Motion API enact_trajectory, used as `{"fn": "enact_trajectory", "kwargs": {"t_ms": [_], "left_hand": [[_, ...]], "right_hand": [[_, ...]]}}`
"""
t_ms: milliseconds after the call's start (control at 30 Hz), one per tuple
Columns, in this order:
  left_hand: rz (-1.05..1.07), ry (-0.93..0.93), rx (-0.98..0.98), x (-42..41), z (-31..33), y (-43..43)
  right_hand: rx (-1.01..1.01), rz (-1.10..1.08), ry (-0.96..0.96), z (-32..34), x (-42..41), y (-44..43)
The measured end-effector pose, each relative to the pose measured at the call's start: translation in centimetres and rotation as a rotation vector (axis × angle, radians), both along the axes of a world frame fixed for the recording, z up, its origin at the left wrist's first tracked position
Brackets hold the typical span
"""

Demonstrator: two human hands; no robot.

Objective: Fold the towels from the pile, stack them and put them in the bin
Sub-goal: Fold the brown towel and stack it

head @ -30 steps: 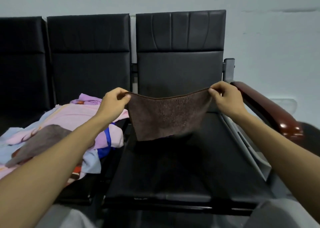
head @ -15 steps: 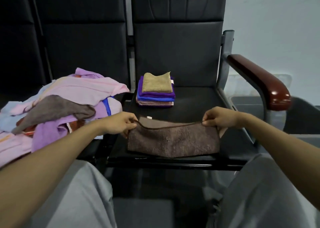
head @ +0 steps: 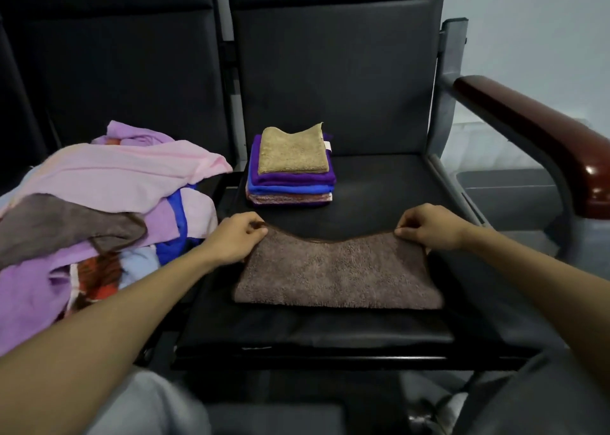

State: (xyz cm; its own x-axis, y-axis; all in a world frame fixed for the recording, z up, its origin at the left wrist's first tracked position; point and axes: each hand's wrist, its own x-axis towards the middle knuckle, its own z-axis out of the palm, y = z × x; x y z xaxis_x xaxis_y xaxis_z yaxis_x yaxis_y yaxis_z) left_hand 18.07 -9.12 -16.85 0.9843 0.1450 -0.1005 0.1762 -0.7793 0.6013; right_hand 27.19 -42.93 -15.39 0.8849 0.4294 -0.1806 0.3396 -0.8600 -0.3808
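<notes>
A brown towel [head: 336,273] lies folded in half on the black seat [head: 379,183]. My left hand [head: 236,238] pinches its far left corner and my right hand [head: 429,226] pinches its far right corner, both low over the seat. Behind the towel stands a stack of folded towels [head: 292,170], tan on top, then purple, blue and pinkish layers. A loose pile of towels [head: 99,203] in pink, lilac, brown and blue covers the seat to the left. No bin is identifiable in this view.
A red-brown armrest [head: 541,140] curves along the right side of the seat. Black seat backs [head: 336,71] rise behind. My grey-trousered knees [head: 138,405] are at the bottom edge, close to the seat's front edge.
The brown towel, held up in the air a second ago, has come down onto the seat folded in half. Both hands lowered with it, still holding its corners.
</notes>
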Motion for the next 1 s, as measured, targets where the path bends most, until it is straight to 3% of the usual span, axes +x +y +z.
{"fn": "enact_trajectory", "kwargs": {"t_ms": [200, 433, 633, 833, 1000], "left_hand": [[0.024, -0.058, 0.22, 2.1, -2.1, -0.1], [0.131, -0.053, 0.22, 2.4, -2.6, -0.1], [0.087, -0.048, 0.284, 2.0, -1.9, -0.7], [0.083, 0.27, 0.426, 1.3, -0.3, 0.1], [0.016, 0.406, 0.401, -0.1, 0.2, -0.3]], "right_hand": [[-0.053, -0.015, -0.017, -2.4, 1.6, 0.4], [-0.078, -0.054, -0.057, -3.2, 2.2, 0.6], [-0.109, -0.065, -0.059, -2.6, 1.6, 1.1], [-0.183, -0.302, 0.073, -0.8, 0.8, 1.3], [-0.079, -0.437, 0.367, 0.1, -0.2, 1.6]]}}
